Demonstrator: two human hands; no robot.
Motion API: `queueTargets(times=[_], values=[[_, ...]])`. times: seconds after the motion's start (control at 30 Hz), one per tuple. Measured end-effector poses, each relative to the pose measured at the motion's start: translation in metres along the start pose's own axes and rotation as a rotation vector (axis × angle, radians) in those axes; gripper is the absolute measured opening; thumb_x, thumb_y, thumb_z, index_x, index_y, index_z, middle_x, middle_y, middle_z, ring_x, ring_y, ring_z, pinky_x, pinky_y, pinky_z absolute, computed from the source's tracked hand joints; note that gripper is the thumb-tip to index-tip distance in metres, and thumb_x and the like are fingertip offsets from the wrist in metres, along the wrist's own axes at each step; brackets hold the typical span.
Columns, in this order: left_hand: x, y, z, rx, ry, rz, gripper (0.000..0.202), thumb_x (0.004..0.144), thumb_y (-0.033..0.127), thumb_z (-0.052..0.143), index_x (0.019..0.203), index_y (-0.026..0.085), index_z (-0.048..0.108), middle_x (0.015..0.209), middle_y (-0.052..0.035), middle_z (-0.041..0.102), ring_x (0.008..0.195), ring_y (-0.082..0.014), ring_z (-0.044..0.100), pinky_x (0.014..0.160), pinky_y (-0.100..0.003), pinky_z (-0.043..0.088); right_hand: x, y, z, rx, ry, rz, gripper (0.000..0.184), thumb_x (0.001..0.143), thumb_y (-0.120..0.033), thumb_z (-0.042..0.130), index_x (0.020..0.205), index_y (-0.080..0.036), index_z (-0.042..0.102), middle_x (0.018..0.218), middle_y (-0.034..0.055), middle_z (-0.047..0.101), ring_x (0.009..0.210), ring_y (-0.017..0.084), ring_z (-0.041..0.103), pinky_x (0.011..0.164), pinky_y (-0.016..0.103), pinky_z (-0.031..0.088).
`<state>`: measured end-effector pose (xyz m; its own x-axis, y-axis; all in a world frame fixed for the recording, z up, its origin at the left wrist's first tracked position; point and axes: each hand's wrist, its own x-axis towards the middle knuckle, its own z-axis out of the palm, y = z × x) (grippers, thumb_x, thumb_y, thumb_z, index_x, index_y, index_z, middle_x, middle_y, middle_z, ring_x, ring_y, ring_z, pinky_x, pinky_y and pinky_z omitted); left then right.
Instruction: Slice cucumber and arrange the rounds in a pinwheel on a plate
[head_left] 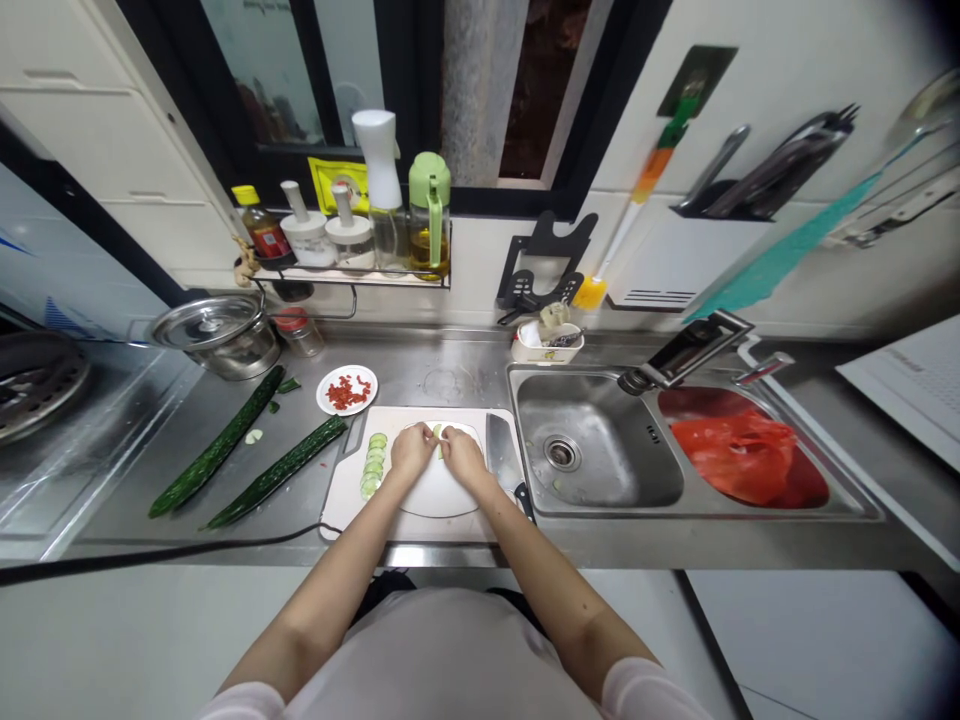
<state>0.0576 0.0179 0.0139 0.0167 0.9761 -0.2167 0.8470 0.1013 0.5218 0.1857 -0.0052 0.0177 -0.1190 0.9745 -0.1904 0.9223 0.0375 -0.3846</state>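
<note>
Left hand (412,452) and right hand (463,453) over a round white plate (439,496), fingers of both pinching a thin pale-green cucumber slice (438,430), plate on a pale rectangular cutting board (346,490), row of pale-green cucumber rounds (373,466) at left, broad steel knife (501,452) at right

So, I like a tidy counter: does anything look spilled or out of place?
Small things only. A pale scrap lies loose on the counter between the two long cucumbers, and green bits lie by the far end of one. They look like stray trimmings, off the cutting board.
</note>
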Motion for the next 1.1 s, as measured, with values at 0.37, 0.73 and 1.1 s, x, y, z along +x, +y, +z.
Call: queueTargets(times=[0.37,0.73,1.1], values=[[-0.007,0.005,-0.004,0.125,0.016,-0.009,0.021,0.086,0.04,0.056,0.096,0.023,0.064,0.097,-0.0069,0.07,0.091,-0.0229,0.064,0.071,-0.029,0.039,-0.019,-0.005,0.005,-0.207,-0.034,-0.015,0.033,0.101,-0.026,0.028,0.116,-0.019,0.057,0.104,0.0103,0.064,0.095,0.02,0.062,0.075,0.027,0.043],[-0.006,0.007,-0.002,0.131,0.013,-0.016,0.023,0.087,0.04,0.056,0.103,0.025,0.062,0.101,-0.0063,0.07,0.092,-0.0215,0.063,0.071,-0.028,0.038,-0.015,-0.003,0.01,-0.251,-0.017,-0.016,0.033,0.1,-0.025,0.03,0.118,-0.018,0.056,0.102,0.0118,0.066,0.094,0.021,0.063,0.076,0.029,0.043],[-0.003,0.005,0.0,0.128,0.03,0.001,0.021,0.087,0.039,0.056,0.102,0.025,0.061,0.101,-0.0056,0.07,0.091,-0.0218,0.064,0.068,-0.028,0.037,-0.013,-0.005,0.011,-0.237,-0.021,-0.006,0.034,0.1,-0.026,0.028,0.12,-0.019,0.055,0.102,0.0125,0.066,0.094,0.021,0.063,0.076,0.03,0.044]])
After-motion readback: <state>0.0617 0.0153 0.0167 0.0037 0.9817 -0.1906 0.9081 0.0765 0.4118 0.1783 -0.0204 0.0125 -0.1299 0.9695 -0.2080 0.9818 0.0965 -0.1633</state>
